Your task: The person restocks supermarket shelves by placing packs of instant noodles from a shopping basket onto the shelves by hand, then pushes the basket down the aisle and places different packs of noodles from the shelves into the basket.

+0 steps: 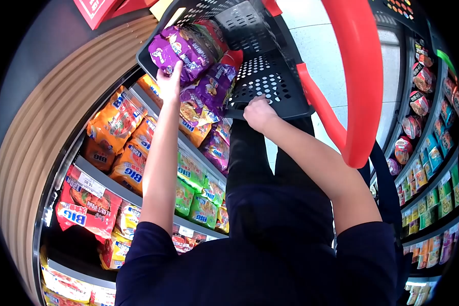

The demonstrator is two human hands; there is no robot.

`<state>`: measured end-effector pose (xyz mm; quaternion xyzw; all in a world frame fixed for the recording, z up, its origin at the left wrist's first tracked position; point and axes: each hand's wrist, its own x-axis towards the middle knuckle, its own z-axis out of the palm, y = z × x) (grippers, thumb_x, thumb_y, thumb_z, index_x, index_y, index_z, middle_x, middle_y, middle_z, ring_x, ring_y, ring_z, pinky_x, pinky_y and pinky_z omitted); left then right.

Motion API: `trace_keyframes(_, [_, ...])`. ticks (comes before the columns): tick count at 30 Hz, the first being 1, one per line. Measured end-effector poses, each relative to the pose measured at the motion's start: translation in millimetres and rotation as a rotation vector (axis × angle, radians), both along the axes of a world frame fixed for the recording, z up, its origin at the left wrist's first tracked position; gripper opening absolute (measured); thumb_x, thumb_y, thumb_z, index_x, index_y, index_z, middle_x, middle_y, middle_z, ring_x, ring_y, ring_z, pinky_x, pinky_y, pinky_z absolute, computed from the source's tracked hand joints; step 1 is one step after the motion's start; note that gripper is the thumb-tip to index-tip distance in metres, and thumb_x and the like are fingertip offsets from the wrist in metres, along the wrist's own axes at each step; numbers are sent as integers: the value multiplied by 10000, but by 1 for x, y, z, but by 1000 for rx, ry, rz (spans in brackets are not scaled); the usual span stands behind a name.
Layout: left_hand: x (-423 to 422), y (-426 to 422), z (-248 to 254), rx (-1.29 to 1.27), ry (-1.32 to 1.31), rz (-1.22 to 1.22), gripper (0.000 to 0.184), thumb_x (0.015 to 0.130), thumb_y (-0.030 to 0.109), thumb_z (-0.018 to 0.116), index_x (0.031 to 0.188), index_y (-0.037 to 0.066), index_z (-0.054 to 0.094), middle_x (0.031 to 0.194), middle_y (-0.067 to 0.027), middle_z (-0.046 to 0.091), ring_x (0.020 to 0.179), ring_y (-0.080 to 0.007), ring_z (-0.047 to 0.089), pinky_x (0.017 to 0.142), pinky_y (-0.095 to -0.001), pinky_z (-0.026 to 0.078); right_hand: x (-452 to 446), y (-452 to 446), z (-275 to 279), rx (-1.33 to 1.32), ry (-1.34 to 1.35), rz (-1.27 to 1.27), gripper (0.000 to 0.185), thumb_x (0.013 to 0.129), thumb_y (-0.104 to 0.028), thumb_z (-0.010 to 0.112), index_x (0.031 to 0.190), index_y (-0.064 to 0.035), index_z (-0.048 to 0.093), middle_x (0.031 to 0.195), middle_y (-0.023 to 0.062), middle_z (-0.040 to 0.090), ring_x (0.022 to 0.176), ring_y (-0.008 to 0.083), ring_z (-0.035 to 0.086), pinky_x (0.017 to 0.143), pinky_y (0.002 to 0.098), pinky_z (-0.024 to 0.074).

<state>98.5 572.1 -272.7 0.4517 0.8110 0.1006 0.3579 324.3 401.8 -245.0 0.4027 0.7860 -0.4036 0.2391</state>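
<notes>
Holding a glossy purple pack [187, 52], the left hand [169, 81] half-curls; the right hand [260, 113] clasps the basket [296, 111]

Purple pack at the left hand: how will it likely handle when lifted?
The purple pack probably flexes at its edges, since the wrapper looks creased. Its shiny film might slip a little against the left hand. Its broad, blocky shape should make it unlikely to roll.

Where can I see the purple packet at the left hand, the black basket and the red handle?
Purple packet [188, 55]: head view, middle of its wrapper.
Black basket [298, 109]: head view, rim nearest the person.
Red handle [363, 71]: head view, its thick curved bar.
</notes>
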Motion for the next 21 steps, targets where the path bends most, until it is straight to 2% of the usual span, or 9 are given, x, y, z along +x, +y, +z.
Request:
trace_keyframes(1, [11,9,0,-114,-11,-68,1137,647,589,805,1402,-113,326,1367,-268,425,1293,-325,431,1090,-381,335,0,-1,0,13,-4,6,340,877,-182,522,1108,4,686,1140,266,641,1080,507,586,758,529,559])
trace_keyframes(2, [25,9,-2,-182,220,-89,1253,585,613,828,1437,-100,248,1447,-269,296,1337,-369,358,1120,-382,303,-1,-1,-1,26,-9,11,337,873,-181,524,1103,3,689,1137,265,643,1078,507,587,757,529,559])
trace_keyframes(3, [25,12,-12,-249,313,-143,1312,567,595,845,1457,-92,170,1484,-264,185,1357,-387,309,1129,-379,295,-1,-2,-1,36,-13,16,335,870,-180,527,1097,3,692,1134,265,644,1075,507,588,757,530,559])
trace_keyframes(5, [13,1,-32,-198,468,-278,1283,573,608,832,1451,-81,198,1413,-313,305,1323,-410,345,1095,-393,336,-1,-6,-3,61,-12,2,332,859,-180,535,1082,4,699,1128,268,645,1063,511,592,752,532,561])
trace_keyframes(7, [-4,-3,-35,-212,473,-295,1264,587,592,828,1463,-49,181,1422,-293,306,1318,-397,356,1100,-388,327,-1,-6,-2,66,-6,9,335,855,-184,543,1082,6,699,1117,272,647,1060,518,590,744,527,564])
trace_keyframes(11, [-45,1,-30,-285,430,-355,1223,608,590,824,1482,-17,221,1465,-266,324,1371,-368,319,1128,-406,282,4,0,1,-23,3,37,376,878,-192,507,1112,59,659,1171,296,612,1101,468,588,764,476,564])
trace_keyframes(14, [-48,3,-23,-289,338,-330,1177,632,504,853,1482,-11,222,1442,-245,340,1328,-359,366,1119,-397,305,7,6,8,-58,46,47,378,879,-193,509,1118,60,657,1174,296,611,1102,467,589,764,473,565])
trace_keyframes(21, [-56,-10,-34,-175,380,-341,1121,662,474,847,1477,-14,251,1441,-259,351,1310,-357,406,1095,-396,336,7,9,10,-73,25,49,380,879,-190,508,1119,66,653,1174,297,611,1098,465,593,762,469,567])
